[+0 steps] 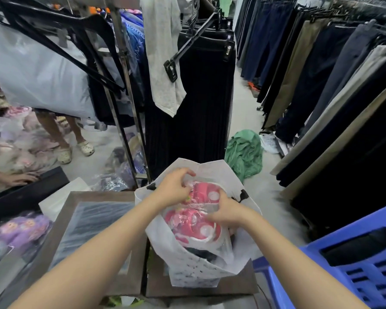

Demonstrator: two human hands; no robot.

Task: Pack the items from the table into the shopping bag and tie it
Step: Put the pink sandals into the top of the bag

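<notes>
Packing was the step in hand: our left hand [174,188] and right hand [226,211] gripped the wrapped pink shoes [195,219] inside the white bag [201,270] at six o'clock; tying would follow, we judged.

Pale floor [246,112], trouser racks [334,70] along the aisle, green cloth [244,152] dropped, blue plastic stool [354,264] near.

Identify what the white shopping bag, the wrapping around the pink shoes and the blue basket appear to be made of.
Shopping bag: looks like thin matte white plastic or non-woven sheet; it creases softly and lets light through.
Wrapping: clear glossy plastic film, wrinkled, with glare; the pink shoes show through.
Blue basket: rigid moulded plastic, with slotted walls.
</notes>
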